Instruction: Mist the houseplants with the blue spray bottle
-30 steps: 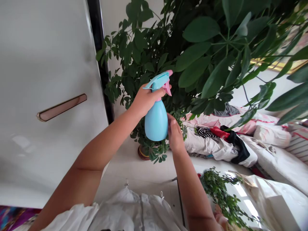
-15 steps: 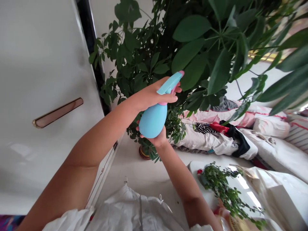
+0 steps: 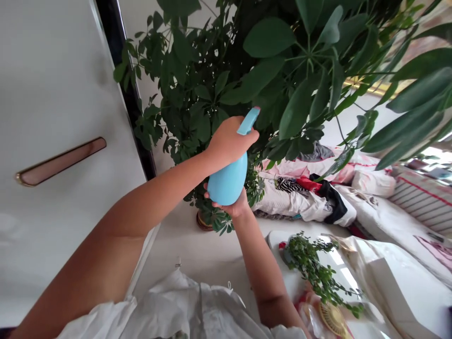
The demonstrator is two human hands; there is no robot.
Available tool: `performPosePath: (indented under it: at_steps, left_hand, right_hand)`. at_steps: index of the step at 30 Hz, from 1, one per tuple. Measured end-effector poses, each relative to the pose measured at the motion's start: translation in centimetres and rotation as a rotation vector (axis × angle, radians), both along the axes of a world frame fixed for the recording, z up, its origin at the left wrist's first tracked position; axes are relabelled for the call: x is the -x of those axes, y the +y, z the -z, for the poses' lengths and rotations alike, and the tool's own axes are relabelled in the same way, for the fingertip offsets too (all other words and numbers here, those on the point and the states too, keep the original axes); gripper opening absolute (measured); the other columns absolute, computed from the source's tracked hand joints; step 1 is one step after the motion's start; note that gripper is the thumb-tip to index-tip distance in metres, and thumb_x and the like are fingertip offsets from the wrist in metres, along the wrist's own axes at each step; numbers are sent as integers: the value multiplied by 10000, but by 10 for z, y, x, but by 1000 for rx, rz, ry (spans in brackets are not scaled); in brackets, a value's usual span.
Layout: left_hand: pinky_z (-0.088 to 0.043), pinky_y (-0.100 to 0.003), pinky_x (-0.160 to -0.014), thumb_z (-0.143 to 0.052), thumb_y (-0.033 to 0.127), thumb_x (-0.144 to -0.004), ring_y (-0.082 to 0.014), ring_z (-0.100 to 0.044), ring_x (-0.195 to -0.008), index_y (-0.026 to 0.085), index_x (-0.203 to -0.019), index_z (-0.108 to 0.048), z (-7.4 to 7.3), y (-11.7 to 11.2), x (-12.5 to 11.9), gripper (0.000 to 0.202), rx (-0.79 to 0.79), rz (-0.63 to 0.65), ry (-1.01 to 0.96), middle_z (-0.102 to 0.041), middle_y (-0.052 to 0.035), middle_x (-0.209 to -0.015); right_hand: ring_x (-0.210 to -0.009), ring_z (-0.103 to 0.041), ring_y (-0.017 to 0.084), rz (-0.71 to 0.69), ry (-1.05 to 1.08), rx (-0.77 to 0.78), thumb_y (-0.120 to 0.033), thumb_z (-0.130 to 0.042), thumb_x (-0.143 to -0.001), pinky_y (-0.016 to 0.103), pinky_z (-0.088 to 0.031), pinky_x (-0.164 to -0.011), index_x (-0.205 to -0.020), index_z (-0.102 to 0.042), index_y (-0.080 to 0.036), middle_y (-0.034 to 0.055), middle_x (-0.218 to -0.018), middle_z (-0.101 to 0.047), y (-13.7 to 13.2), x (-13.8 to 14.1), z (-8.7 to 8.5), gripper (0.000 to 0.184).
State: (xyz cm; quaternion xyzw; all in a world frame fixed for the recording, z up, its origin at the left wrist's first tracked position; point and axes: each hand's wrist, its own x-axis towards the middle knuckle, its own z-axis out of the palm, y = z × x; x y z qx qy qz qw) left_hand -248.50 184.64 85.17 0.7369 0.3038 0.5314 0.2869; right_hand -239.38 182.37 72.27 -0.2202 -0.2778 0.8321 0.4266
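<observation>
My left hand (image 3: 228, 143) is wrapped round the neck and trigger of a light blue spray bottle (image 3: 229, 181) with a pink nozzle tip, tilted toward the leaves. Under the bottle's rounded base my right hand (image 3: 229, 207) cups it from below, fingers curled against it. The nozzle points into a tall potted plant (image 3: 282, 61) with large dark green leaves. The plant's brown pot (image 3: 203, 222) stands on the pale floor behind my hands.
A white door (image 3: 52, 94) with a long bronze handle (image 3: 60, 161) fills the left. A heap of bedding and clothes (image 3: 318, 197) lies at the right. A small leafy plant (image 3: 310, 268) sits on a white surface at lower right, beside a small fan.
The bottle has tilted further and swung toward the leaves. My right hand slid from the bottle's side to under its base. The view has shifted right.
</observation>
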Motion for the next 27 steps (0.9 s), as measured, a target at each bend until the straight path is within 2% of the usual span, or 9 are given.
performPosePath:
  at_steps: [3, 7, 10, 14, 17, 19, 22, 24, 27]
  left_hand:
    - [-369, -283, -575, -523, 149, -718, -115, -465, -559, 204, -576, -449, 5, 1, 6, 170, -7, 2, -28, -473, 20, -553]
    - [-350, -268, -547, -514, 191, -720, -117, -468, -590, 204, -692, -518, 23, 2, 18, 32, 1, 3, -113, -560, 5, -678]
    - [-366, -266, -563, -521, 211, -705, -125, -491, -623, 200, -706, -543, 36, 1, 31, 25, -13, -5, -121, -589, 1, -718]
    - [-404, -262, -575, -540, 218, -665, -142, -536, -649, 198, -691, -564, 49, 10, 51, 40, 112, -27, -245, -581, 12, -672]
    - [-455, -283, -653, -538, 217, -636, -144, -548, -646, 194, -673, -583, 59, 25, 68, 62, 143, -25, -320, -568, 22, -629]
    - [-479, -312, -750, -534, 232, -635, -158, -580, -693, 198, -681, -608, 64, 33, 81, 93, 119, 3, -318, -593, 16, -646]
    - [-463, -341, -890, -567, 258, -643, -210, -625, -929, 203, -713, -648, 66, 36, 104, 120, 118, 32, -253, -679, -26, -820]
    - [-459, -352, -903, -592, 267, -640, -242, -610, -1043, 203, -799, -671, 65, 35, 123, 189, 174, 1, -240, -694, -48, -936]
    - [-477, -341, -830, -602, 270, -627, -236, -626, -980, 194, -902, -661, 65, 33, 153, 292, 220, -96, -272, -686, -43, -911]
  right_hand:
    - [-703, -640, 251, -25, -1, -9, -625, -145, -830, 322, -516, -394, -1179, -456, -184, 132, -910, -649, 8, 0, 5, 642]
    - [-706, -645, 271, -62, -29, -22, -619, -168, -829, 343, -516, -385, -1210, -436, -173, 145, -908, -653, 16, 2, 19, 646]
    - [-726, -648, 283, -63, -15, -9, -628, -181, -833, 347, -512, -387, -1251, -419, -170, 160, -964, -652, 21, 7, 31, 664]
    - [-827, -644, 289, -82, 15, 73, -650, -148, -857, 396, -554, -483, -1329, -373, -147, 180, -1047, -632, 26, 16, 40, 725]
    - [-893, -642, 284, -61, -8, 125, -654, -116, -883, 413, -566, -555, -1342, -378, -157, 171, -1108, -625, 29, 27, 45, 725]
    - [-907, -646, 270, 12, -66, 132, -641, -137, -904, 418, -565, -611, -1300, -431, -183, 138, -1101, -642, 29, 34, 52, 673]
    - [-854, -653, 245, 96, -160, 126, -612, -179, -928, 401, -543, -675, -1155, -551, -165, 112, -977, -683, 26, 38, 65, 624]
    - [-802, -657, 230, 106, -200, 141, -599, -204, -931, 371, -523, -685, -1047, -606, -132, 114, -890, -691, 23, 33, 75, 627]
    - [-761, -663, 203, 153, -253, 184, -598, -333, -899, 333, -496, -688, -953, -640, -135, 101, -856, -701, 18, 22, 92, 558]
